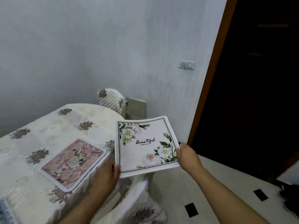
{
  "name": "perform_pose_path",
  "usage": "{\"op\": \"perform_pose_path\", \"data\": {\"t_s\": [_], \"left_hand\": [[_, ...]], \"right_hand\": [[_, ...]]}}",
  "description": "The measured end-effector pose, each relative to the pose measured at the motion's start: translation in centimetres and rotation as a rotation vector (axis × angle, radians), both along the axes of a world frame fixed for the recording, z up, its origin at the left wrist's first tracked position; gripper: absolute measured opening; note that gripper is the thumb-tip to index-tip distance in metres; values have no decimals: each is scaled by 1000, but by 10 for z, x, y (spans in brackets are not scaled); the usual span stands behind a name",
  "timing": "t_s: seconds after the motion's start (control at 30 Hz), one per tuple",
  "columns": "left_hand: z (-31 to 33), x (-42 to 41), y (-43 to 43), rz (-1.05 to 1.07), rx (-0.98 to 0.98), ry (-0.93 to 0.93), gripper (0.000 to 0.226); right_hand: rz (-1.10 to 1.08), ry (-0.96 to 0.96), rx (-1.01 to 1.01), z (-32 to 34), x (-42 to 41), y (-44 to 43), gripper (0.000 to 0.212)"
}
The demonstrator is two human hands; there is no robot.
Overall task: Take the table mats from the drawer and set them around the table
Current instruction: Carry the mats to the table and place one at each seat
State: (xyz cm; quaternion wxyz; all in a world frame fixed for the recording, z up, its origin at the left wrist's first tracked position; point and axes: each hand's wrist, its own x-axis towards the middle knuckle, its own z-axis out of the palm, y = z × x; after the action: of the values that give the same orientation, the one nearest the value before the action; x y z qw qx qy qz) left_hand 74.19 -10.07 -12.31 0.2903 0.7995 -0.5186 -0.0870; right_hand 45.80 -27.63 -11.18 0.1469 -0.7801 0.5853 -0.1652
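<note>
I hold a white table mat [145, 147] printed with flowers and the word "Beautiful" in the air, just past the table's right edge. My left hand [106, 177] grips its near left corner and my right hand [187, 156] grips its near right corner. It looks like more than one mat stacked together, but I cannot tell for sure. A pink floral mat [72, 162] lies flat on the table [53, 126], near its right edge, left of my left hand. The table wears a cream cloth with brown flower motifs.
A white chair [111, 101] with a patterned cover stands at the table's far end against the wall. Another covered chair [137, 198] sits below the held mat. A dark doorway with a brown frame [210, 75] is on the right. A blue patterned edge [6, 212] shows at bottom left.
</note>
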Motion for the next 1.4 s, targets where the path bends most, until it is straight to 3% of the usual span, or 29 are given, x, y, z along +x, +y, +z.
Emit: {"op": "perform_pose_path", "data": {"t_s": [0.27,0.6,0.77,0.87,1.1,1.4], "left_hand": [[-8,-24,-137,-54,0,23,27],[-9,-44,-329,-88,17,106,28],[-18,-31,-397,-50,22,104,30],[-26,-21,-431,48,1,112,30],[-26,-17,-475,420,33,98,29],[-10,32,-496,795,26,53,30]], "right_hand": [[-79,12,35,-12,-34,-112,26],[-55,256,15,8,-60,-274,30],[-18,160,40,-8,-46,-360,28],[40,88,82,-26,-23,-423,28],[409,26,74,-37,62,-567,29],[791,-44,30,-29,220,-641,27]]}}
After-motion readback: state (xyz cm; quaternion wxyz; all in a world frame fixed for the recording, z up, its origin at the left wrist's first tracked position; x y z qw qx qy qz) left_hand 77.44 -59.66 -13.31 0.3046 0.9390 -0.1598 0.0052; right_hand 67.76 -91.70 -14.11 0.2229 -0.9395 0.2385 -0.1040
